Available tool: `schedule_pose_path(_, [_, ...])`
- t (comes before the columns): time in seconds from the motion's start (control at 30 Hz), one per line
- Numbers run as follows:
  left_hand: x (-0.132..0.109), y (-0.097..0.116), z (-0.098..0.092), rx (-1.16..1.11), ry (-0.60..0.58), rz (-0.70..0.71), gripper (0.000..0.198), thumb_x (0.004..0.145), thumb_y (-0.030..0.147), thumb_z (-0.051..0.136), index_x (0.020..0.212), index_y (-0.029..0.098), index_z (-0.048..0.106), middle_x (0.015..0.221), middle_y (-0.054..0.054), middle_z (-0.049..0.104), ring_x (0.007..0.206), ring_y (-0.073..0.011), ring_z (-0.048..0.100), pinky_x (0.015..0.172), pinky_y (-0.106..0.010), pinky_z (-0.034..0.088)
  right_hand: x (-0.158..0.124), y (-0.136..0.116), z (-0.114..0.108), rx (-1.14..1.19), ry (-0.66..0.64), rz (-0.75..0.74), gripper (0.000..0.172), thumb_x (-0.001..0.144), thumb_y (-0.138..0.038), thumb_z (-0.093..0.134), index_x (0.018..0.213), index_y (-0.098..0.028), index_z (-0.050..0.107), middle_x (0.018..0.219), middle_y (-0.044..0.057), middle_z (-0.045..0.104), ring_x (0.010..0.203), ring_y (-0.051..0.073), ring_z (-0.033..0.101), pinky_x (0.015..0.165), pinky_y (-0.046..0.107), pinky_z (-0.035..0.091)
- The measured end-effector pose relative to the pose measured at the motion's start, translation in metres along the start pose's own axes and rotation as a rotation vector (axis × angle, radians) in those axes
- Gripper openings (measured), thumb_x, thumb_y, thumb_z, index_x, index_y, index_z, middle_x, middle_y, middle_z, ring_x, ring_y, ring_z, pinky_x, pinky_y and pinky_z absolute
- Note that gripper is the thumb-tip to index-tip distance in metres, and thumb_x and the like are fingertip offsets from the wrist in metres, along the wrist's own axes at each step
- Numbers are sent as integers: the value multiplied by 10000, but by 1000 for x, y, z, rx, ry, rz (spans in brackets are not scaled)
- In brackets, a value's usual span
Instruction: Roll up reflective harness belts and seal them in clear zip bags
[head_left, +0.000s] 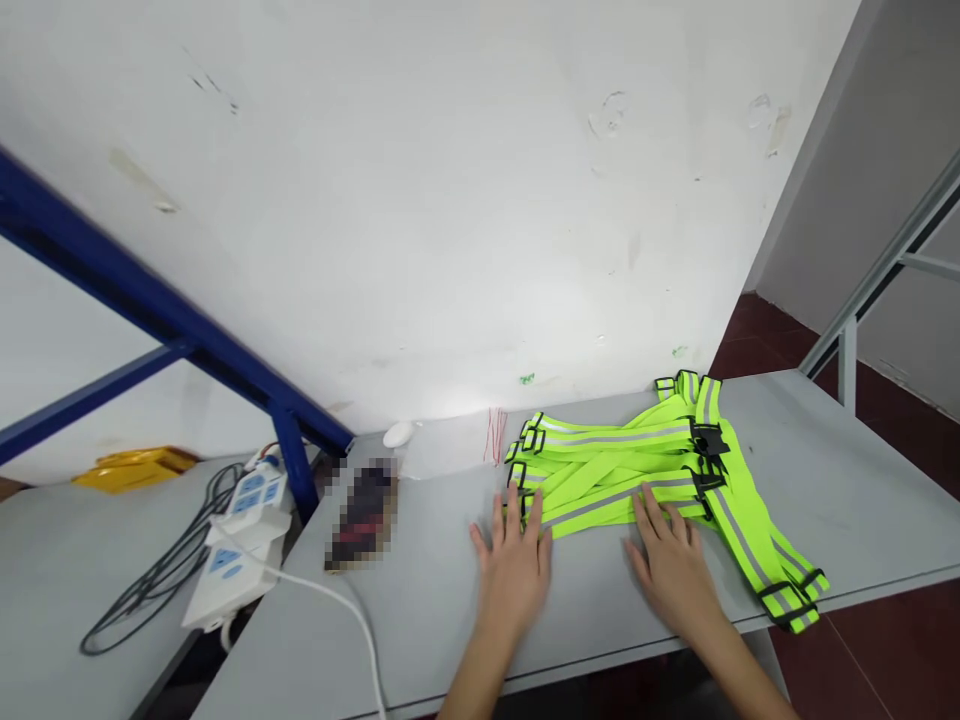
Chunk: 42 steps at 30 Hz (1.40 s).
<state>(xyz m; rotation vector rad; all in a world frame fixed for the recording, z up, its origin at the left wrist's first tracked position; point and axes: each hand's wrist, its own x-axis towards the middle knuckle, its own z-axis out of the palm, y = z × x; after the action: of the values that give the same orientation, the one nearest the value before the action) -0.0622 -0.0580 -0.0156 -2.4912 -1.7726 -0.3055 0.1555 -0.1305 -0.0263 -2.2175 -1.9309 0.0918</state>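
Note:
A stack of neon yellow-green reflective straps [622, 465] with grey stripes and black buckles lies on a grey table [840, 490] against a white wall. My left hand [514, 572] rests flat with fingers spread, its fingertips touching the stack's near left edge. My right hand [671, 565] also lies flat and open, with its fingers on the near edge of the straps, just left of a strap end that trails toward the table's front edge [787, 590].
A blurred dark object [363, 512] lies left of my hands, with a white mouse-like item [397, 434] and thin red threads [495, 436] by the wall. Two white power strips [238, 540] with cables sit at the left. A blue metal frame [292, 460] stands there.

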Motion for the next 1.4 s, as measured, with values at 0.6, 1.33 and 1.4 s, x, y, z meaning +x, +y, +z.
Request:
schedule_pose_path(0.6, [4,6,1,-175,54,-187,515,968,316,369,1462,170,357,1525,-169,349,1387,-286,355,1104,-526,312,2,15,-12,4,-162,-55,659,960,-532,254,1538,-222,190,1612,71,107,1456,353,151,1077,634,216])
schedule_pose_path(1.33, [-12,6,-10,-253,-16,-136,665,892,433,501,1497,255,288,1612,-109,124,1456,-366,143,1100,-692,129,-12,22,-7,34,-104,-34,641,947,-591,300,1516,-299,249,1595,-4,176,1453,339,187,1083,626,278])
schedule_pose_path(1.4, [-12,6,-12,-259,-16,-140,667,885,416,521,1495,277,291,1611,-96,136,1454,-362,154,1103,-692,126,-12,23,-7,57,-103,-35,641,944,-593,307,1510,-294,273,1592,-1,186,1451,347,191,1082,628,276])
